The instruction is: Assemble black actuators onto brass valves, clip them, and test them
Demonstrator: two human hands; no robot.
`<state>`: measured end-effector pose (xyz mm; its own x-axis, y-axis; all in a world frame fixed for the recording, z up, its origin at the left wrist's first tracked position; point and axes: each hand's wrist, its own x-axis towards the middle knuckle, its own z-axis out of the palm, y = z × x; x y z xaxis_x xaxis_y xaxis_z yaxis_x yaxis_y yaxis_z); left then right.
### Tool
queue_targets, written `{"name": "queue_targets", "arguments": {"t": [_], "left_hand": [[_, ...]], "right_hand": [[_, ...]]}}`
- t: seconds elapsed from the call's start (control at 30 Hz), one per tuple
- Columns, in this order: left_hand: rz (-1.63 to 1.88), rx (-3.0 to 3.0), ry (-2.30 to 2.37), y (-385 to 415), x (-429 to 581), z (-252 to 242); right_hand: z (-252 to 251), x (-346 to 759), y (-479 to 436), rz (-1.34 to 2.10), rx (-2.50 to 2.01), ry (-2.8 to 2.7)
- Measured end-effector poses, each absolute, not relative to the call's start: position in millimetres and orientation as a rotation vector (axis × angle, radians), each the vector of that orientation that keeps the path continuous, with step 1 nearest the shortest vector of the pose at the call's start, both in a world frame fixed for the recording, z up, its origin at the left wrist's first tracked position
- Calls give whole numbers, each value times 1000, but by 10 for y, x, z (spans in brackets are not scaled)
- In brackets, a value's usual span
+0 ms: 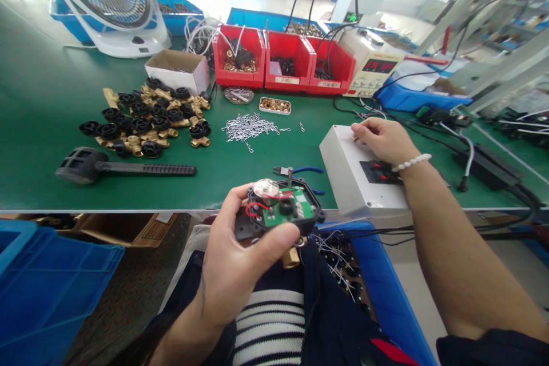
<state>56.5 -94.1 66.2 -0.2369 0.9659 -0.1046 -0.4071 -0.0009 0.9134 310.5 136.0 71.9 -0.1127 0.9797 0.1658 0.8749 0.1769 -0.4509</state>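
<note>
My left hand [238, 257] grips a black open housing [283, 209] with a green circuit board, red wires and a round silver disc inside, held above my lap just off the table's front edge. A brass fitting [291, 256] shows under it. My right hand [381, 137] rests on top of a white box [347, 166] with a black and red terminal block; its fingers are curled down onto the box's far edge. Blue-handled pliers [300, 171] lie just left of the box.
On the green table [43, 108] lie a pile of black and brass fittings [150, 120], a black mallet-like tool [111, 167], loose wire clips [251, 126], red bins [283, 60], a fan [107, 0] and a power supply [375, 68]. Blue crates [43, 280] stand below.
</note>
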Motion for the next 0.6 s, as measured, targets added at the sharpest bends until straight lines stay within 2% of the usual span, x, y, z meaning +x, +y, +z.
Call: {"name": "queue_targets", "arguments": {"t": [0.27, 0.6], "left_hand": [[1407, 455, 776, -809, 468, 553], [1395, 499, 789, -809, 460, 539]], "right_hand": [[792, 3030, 1302, 358, -1843, -1991], [783, 3041, 1304, 328, -1870, -1968]]}}
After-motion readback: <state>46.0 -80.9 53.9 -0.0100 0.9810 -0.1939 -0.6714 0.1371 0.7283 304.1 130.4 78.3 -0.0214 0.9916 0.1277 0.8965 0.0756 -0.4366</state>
